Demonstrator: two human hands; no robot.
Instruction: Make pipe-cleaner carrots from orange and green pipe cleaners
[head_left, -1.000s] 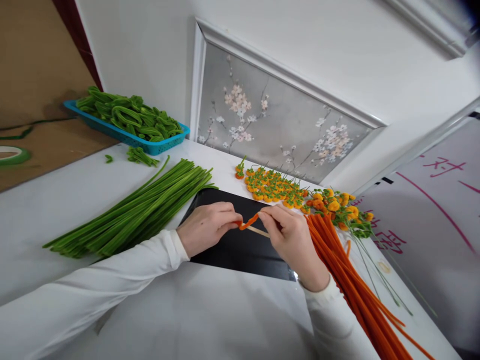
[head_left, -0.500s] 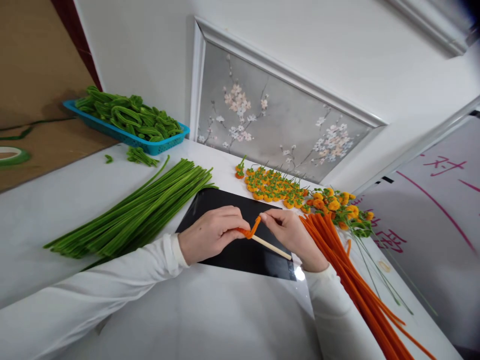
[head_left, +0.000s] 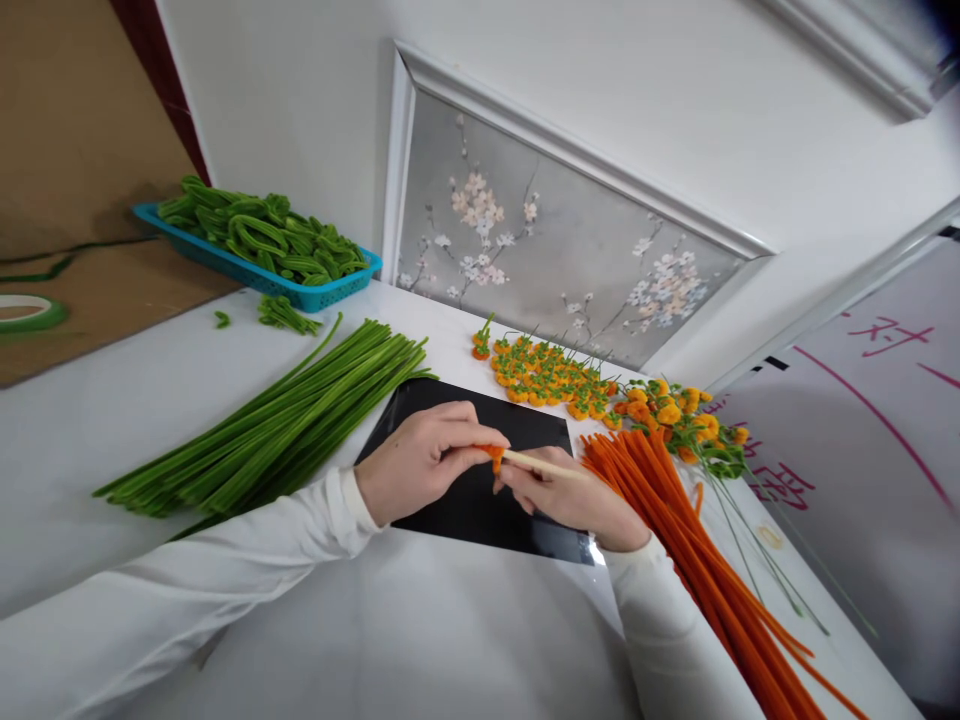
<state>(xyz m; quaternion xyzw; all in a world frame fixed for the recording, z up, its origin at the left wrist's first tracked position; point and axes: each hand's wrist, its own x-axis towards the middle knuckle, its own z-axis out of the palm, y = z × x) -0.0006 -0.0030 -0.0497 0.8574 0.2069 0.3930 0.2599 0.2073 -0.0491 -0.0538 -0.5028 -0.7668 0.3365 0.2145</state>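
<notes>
An orange pipe cleaner (head_left: pixel 496 456) is wound round the end of a pale wooden stick (head_left: pixel 536 463). My left hand (head_left: pixel 424 460) is closed, pinching the wound end between thumb and fingers. My right hand (head_left: pixel 566 495) is closed too, just right of it, with its fingertips at the short orange tail hanging below the stick. The stick's other end passes over the back of my right hand. Both hands are above a black mat (head_left: pixel 465 520) on the white table. What lies inside my left fingers is partly hidden.
Green pipe cleaners (head_left: pixel 277 420) lie bunched at left, orange pipe cleaners (head_left: pixel 697 560) at right. Behind are small orange flower heads (head_left: pixel 544 370) in rows and a stemmed flower bunch (head_left: pixel 675 410). A blue basket (head_left: pixel 330 292) holds green loops. Green tape (head_left: pixel 34 313) sits far left.
My right hand has come lower and slightly left, bringing the orange tail from above the stick to below it. The stick has swung up across my right hand. My left hand stays almost in place.
</notes>
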